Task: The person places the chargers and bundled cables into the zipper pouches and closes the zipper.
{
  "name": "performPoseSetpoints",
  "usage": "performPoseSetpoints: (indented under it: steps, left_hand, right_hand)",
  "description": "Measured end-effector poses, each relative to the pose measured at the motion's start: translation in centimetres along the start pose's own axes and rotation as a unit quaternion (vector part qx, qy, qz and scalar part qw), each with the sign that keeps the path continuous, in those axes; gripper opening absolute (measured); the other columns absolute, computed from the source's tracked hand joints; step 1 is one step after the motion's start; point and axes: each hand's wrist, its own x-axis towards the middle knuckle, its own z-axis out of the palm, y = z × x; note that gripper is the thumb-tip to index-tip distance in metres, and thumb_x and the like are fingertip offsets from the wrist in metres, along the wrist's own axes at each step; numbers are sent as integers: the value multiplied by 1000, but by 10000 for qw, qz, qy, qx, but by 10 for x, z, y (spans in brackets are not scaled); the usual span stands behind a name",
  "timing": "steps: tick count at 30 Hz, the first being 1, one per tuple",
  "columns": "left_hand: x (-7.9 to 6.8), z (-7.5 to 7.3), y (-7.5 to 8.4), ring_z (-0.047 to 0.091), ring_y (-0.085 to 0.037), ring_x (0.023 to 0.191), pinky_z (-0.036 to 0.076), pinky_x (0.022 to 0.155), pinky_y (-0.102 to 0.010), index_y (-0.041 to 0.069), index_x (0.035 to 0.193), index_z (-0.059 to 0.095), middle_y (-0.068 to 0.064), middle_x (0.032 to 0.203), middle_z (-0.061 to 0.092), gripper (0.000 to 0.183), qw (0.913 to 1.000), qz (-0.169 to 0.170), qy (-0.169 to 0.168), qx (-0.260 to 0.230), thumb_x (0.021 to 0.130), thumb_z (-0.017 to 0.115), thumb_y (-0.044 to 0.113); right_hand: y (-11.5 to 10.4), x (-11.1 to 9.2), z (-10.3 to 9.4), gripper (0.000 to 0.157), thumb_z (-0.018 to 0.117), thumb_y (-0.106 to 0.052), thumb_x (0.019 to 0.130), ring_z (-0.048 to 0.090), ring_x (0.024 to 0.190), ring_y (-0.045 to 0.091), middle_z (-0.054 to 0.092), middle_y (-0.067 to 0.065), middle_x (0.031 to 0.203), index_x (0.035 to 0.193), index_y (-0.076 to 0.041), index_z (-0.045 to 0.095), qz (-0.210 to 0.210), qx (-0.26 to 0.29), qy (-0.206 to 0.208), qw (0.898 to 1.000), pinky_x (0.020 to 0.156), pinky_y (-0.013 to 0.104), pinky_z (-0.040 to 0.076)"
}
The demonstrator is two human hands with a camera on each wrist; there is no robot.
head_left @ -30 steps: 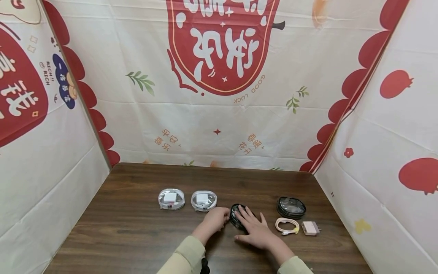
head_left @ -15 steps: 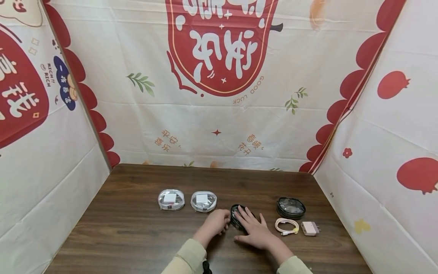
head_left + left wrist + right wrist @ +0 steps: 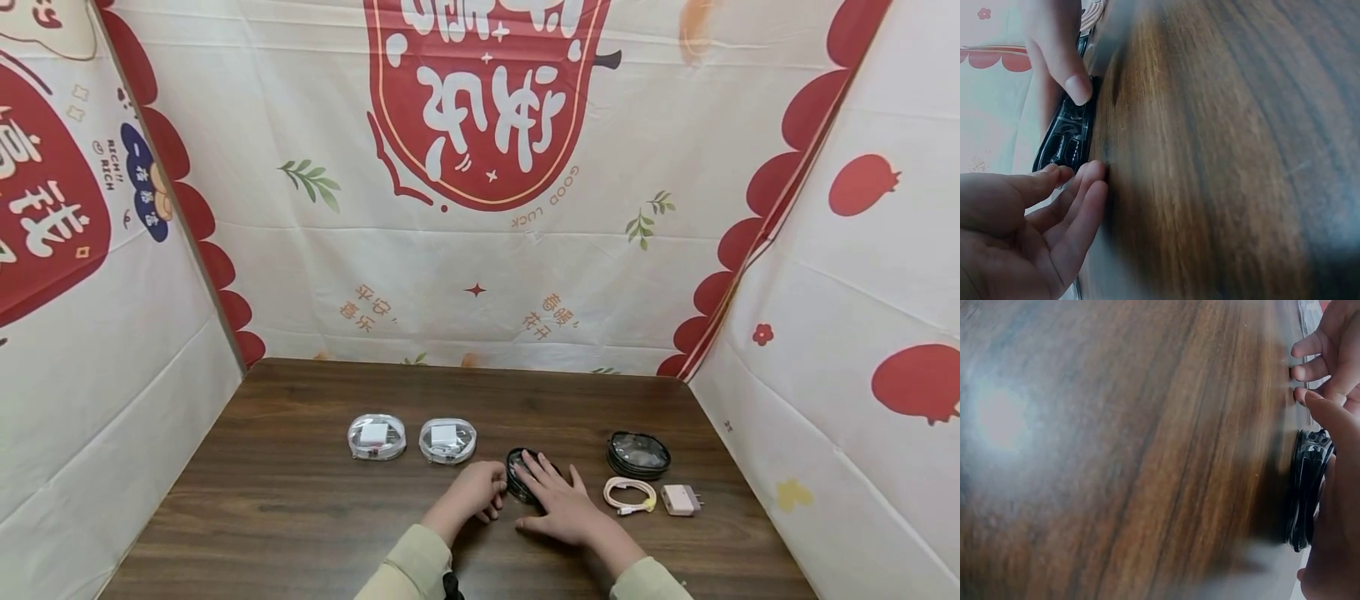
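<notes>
A small clear zip pouch (image 3: 516, 482) with black edging lies on the table between the hands. My right hand (image 3: 561, 504) rests on top of it, fingers straight and spread, thumb out to the side. At the pouch's left end is my left hand (image 3: 472, 490). Seen from the left wrist, that hand's thumb and index finger meet at the end of the zipper side (image 3: 1067, 140), pinching what looks like the zipper pull, mostly hidden by the fingertips. The other fingers are loosely bent near the tabletop. Dark contents show through the pouch wall (image 3: 1308, 481) in the right wrist view.
Two clear pouches with white edging, a left one (image 3: 377, 437) and a right one (image 3: 447, 441), each hold a white charger. Right of the hands lie another black-edged pouch (image 3: 637, 454), a coiled pink cable (image 3: 611, 498) and a pink charger (image 3: 678, 500). Printed cloth (image 3: 480, 258) encloses the table.
My left hand has shifted very slightly toward the right and down along the pouch's end. My right hand stays on top of the pouch, which lies in place.
</notes>
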Motion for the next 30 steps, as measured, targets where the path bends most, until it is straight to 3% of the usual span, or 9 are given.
performPoseSetpoints:
  steps: [12, 16, 20, 24, 30]
  left_hand:
    - [2, -2, -1, 55, -15, 44, 45, 39, -27, 8, 78, 59, -4, 58, 57, 15, 9898, 177, 358, 1370, 93, 65, 7]
    - [3, -4, -2, 52, -9, 44, 44, 45, -27, 14, 76, 61, 4, 57, 55, 17, 9795, 95, 590, 1926, 90, 69, 14]
    - [3, -8, -3, 51, -6, 45, 41, 50, -28, 20, 71, 62, 10, 54, 53, 18, 9696, -7, 808, 2307, 84, 75, 18]
    - [3, -13, -2, 52, -9, 52, 42, 52, -30, 21, 70, 64, 9, 55, 54, 16, 9703, -66, 875, 2253, 81, 76, 19]
    - [7, -16, 0, 59, -17, 73, 49, 66, -38, 18, 87, 70, 5, 82, 66, 6, 9754, -117, 1062, 1927, 84, 74, 23]
  right_hand:
    - [1, 2, -6, 74, 62, -53, 90, 19, 145, 32, 24, 3, 159, 151, -20, 37, 15, 505, -75, 9987, 104, 74, 4]
    - [-2, 5, -12, 68, 64, -48, 90, 22, 144, 33, 29, 4, 157, 147, -17, 43, 84, 637, -29, 9979, 104, 73, 2]
    - [-4, 6, -18, 63, 66, -43, 91, 27, 142, 35, 34, 6, 155, 144, -14, 48, 40, 620, 309, 9976, 105, 72, 4]
    - [-3, 1, -22, 58, 68, -38, 90, 32, 139, 35, 40, 8, 151, 139, -12, 53, 223, 540, 806, 9950, 106, 70, 8]
    - [-1, -15, -25, 46, 70, -31, 89, 48, 129, 31, 56, 9, 136, 130, -10, 61, 788, 470, 1380, 9862, 105, 63, 27]
